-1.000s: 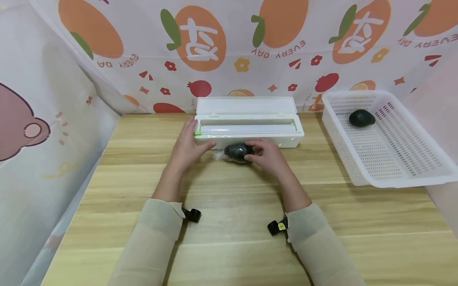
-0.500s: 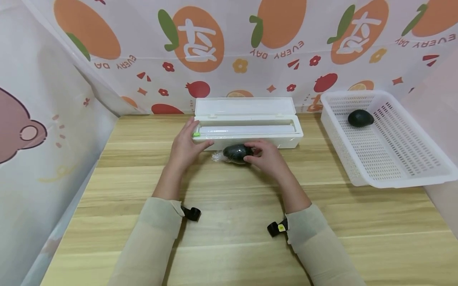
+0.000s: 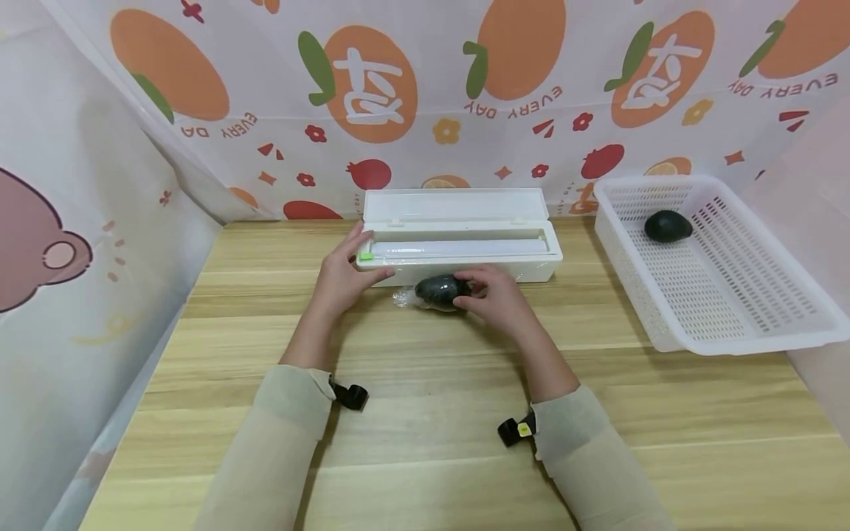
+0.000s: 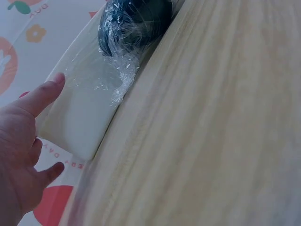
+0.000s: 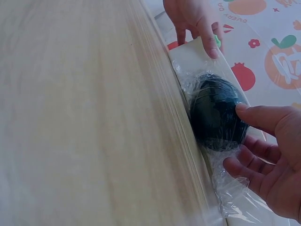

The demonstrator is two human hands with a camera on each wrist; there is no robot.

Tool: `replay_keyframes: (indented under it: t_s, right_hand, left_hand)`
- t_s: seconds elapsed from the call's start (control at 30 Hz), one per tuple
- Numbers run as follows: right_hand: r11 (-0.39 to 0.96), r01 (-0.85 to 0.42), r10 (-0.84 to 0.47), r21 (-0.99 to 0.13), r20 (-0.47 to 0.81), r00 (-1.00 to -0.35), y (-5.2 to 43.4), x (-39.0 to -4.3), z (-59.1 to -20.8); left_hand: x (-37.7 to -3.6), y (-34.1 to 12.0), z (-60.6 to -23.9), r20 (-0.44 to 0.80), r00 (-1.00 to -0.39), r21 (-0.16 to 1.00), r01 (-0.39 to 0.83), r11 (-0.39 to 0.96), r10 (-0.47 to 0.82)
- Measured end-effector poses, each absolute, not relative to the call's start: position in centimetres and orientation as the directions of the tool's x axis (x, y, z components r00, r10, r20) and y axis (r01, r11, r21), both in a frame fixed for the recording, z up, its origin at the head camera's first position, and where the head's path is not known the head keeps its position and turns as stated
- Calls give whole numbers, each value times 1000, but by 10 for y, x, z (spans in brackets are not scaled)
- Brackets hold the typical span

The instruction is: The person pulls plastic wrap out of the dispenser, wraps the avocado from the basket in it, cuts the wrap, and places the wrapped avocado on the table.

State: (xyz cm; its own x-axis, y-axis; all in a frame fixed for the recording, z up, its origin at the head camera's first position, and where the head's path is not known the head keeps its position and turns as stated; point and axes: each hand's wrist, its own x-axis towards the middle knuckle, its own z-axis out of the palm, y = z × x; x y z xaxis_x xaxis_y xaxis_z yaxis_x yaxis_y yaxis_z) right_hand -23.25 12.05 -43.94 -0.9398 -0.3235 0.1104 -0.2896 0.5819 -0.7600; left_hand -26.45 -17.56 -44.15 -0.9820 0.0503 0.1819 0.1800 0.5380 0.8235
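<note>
A dark avocado (image 3: 438, 290) wrapped in cling film lies on the wooden table (image 3: 425, 413) against the front of an open white cling-film dispenser (image 3: 518, 271). My right hand (image 3: 468, 288) holds the avocado's right end, thumb on top and fingers curled by the loose film. In the right wrist view the thumb touches the avocado (image 5: 216, 117), and my right hand (image 5: 244, 141) has crumpled film under its fingers. My left hand (image 3: 347, 267) rests on the dispenser's left end, thumb straight along the front wall, beside a green slider (image 3: 365, 256). The left wrist view shows the left hand (image 4: 28, 136), the dispenser (image 4: 89, 113) and the avocado (image 4: 134, 21).
A white perforated basket (image 3: 730, 324) stands at the right with a second dark avocado (image 3: 667, 226) inside. Patterned sheets wall the table at the back and left. The dispenser's lid (image 3: 454, 205) stands open behind the film roll (image 3: 458, 247). Bare tabletop lies in front of the hands.
Both hands and the wrapped avocado keep nearly the same places. The head view has tilted slightly, so everything sits a little lower in the frame.
</note>
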Motion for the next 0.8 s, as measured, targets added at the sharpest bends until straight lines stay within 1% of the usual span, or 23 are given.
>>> replay_keyframes:
  t_s: [0.2,0.43,0.57,0.8]
  right_hand:
    - [599,-286,-319,-748,105,-942,119,-231,-438]
    - [650,-295,-327,-700,93,-940,118,-228,-434]
    - [660,-304,-329,-688,99,-939,117,-227,-432]
    - [667,-322,-335,-672,115,-935,117,-228,-431]
  left_hand:
    - [-265,-179,-446,165,-986,845,155,512,26]
    - [-268,-180,-453,241,-970,843,222,490,26]
    - [-269,-179,-454,289,-957,822,260,506,24]
    - [-269,-179,-454,309,-951,820,280,500,26]
